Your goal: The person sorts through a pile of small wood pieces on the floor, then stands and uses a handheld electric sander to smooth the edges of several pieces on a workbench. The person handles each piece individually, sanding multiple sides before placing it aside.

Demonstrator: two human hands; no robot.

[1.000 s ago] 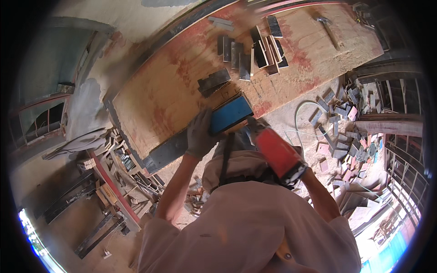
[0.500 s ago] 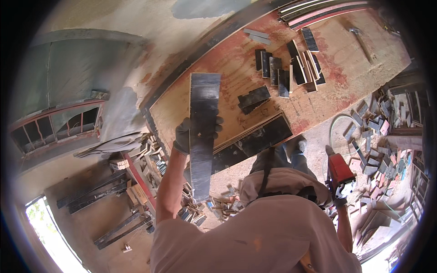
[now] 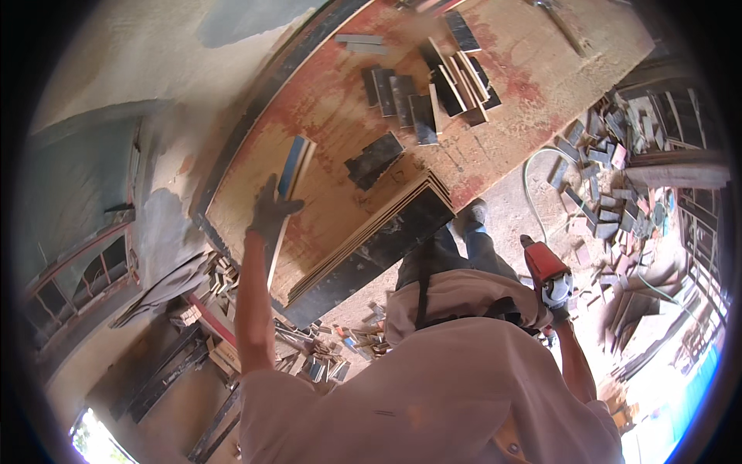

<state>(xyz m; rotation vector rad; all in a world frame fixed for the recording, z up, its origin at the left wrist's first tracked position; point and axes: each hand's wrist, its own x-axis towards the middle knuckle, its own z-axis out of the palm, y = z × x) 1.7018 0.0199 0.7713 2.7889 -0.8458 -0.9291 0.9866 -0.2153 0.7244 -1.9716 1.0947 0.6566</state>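
Observation:
My left hand (image 3: 270,213), in a dark grey glove, is raised over the left part of the workbench at a long narrow board (image 3: 292,170). That board is seen nearly edge-on, with a blue strip and pale wood along it. My thumb crosses the board while the fingers lie along its left side; their contact is partly hidden. Down at my right side, my gloved right hand (image 3: 559,315) is closed on a red power tool (image 3: 545,263) with a dark nose and a silvery metal part. Its exact kind is unclear.
On the workbench (image 3: 533,127) lie a stack of long black-faced boards (image 3: 371,247) along the near edge, several short black pieces (image 3: 402,97) and a hammer (image 3: 563,27). Offcuts (image 3: 610,209) cover the floor at right, beside a pale hose (image 3: 529,182). More scraps lie below the bench.
The board in my left hand has turned from its broad black face to its edge and moved lower left. My view has shifted right. The power tool stays in my right hand.

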